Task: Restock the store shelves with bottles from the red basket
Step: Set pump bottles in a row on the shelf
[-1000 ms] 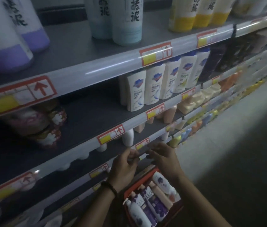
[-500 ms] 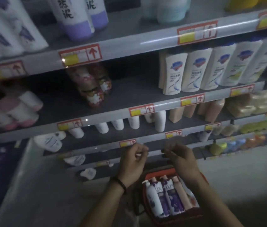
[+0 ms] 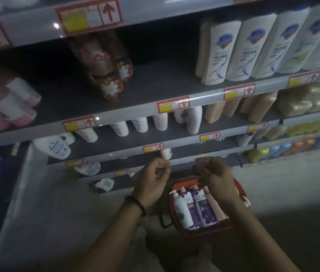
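Red basket (image 3: 204,232) of bottles (image 3: 204,211) on the floor (image 3: 277,185), my right hand (image 3: 215,174) over it, left hand (image 3: 152,180) just left, both curled, empty, shelves (image 3: 127,113) far.

Both bare forearms reach forward side by side, hands close together but not touching. The left hand (image 3: 152,179) is curled into a loose fist with the thumb on top. The right hand (image 3: 214,175) has its fingers bent down too, neither gripping anything I can see.
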